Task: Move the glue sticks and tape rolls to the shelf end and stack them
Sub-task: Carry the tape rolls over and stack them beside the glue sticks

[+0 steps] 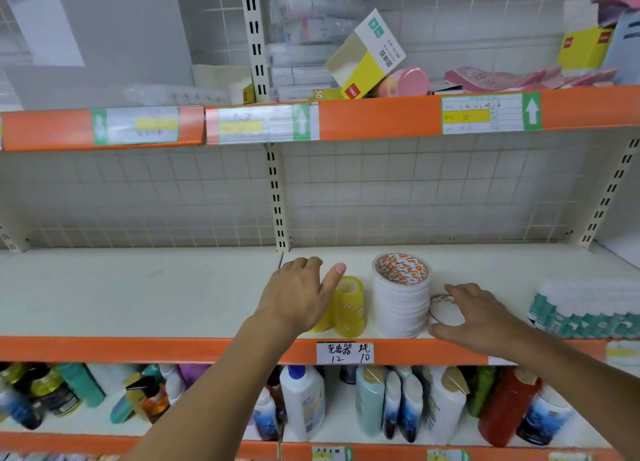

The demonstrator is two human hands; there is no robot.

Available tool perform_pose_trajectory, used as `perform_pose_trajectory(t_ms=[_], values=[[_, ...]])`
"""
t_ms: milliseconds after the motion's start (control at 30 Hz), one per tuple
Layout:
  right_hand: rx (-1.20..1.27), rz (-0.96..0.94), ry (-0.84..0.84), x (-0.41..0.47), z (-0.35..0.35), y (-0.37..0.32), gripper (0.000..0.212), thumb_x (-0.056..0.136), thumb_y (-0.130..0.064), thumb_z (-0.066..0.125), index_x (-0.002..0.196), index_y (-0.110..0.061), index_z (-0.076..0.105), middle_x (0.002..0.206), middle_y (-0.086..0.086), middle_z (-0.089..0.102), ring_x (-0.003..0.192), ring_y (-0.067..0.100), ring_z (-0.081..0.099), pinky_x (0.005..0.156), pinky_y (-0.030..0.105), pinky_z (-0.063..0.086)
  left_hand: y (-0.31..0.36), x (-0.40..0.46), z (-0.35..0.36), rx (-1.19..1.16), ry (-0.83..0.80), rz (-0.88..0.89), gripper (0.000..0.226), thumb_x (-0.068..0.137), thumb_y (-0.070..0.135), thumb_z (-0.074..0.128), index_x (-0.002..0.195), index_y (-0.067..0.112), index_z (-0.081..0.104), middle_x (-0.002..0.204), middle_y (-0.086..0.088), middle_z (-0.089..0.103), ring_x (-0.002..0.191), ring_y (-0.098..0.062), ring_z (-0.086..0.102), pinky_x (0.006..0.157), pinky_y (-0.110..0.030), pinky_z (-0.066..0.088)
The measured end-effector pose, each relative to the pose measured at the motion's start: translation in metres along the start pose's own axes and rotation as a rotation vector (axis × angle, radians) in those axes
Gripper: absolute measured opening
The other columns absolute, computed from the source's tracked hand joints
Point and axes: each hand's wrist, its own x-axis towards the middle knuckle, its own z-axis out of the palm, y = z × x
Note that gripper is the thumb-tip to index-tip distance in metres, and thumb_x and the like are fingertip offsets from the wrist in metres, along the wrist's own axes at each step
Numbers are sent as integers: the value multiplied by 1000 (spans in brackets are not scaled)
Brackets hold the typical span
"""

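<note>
On the middle shelf (138, 287) stands a stack of white tape rolls (401, 298) with an orange-printed core. Left of it stands a stack of yellow tape rolls (348, 308). My left hand (298, 296) rests against the left side of the yellow stack, fingers curved over it, thumb up. A single white tape roll (445, 313) leans on edge to the right of the white stack. My right hand (481, 320) reaches around this roll, fingers spread beside it, thumb low in front. A pack of teal-and-white glue sticks (585, 313) lies at the right end of the shelf.
The shelf's left half is bare white board behind an orange front lip (173, 349). A slotted upright (277, 201) divides the wire-grid back. Boxes and pink items crowd the upper shelf (381, 117). Bottles (304, 401) fill the shelf below.
</note>
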Motion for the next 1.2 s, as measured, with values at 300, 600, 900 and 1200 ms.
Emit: perform_pose_trajectory(t_ms=[300, 600, 900, 1200], values=[[-105, -43, 43, -30, -32, -26, 77, 95, -49, 51, 158, -18, 18, 160, 5, 24, 144, 26, 27, 113, 34, 30, -17, -36, -11, 106, 2, -17, 67, 99, 60, 20, 137, 14, 49, 136, -9, 54, 130, -25, 44, 108, -35, 33], [-131, 30, 153, -78, -64, -82, 83, 84, -30, 64, 153, -10, 23, 149, 15, 35, 137, 33, 35, 108, 37, 36, -50, -61, -33, 136, -23, 34, 67, 99, 61, 19, 134, 12, 51, 134, -10, 55, 127, -26, 45, 106, -36, 33], [-200, -245, 213, -99, -49, -195, 88, 85, -49, 61, 156, -14, 22, 156, 8, 28, 140, 28, 33, 113, 35, 31, -111, -92, -68, 214, -28, 34, 69, 99, 60, 17, 138, 12, 47, 140, -11, 51, 132, -27, 42, 109, -37, 31], [-178, -447, 48, -80, 9, -327, 89, 88, -70, 48, 156, -19, 22, 159, 5, 25, 143, 26, 28, 117, 38, 27, -214, -125, -105, 275, -9, -126, 72, 99, 62, 15, 139, 12, 46, 142, -10, 49, 134, -27, 40, 112, -39, 30]])
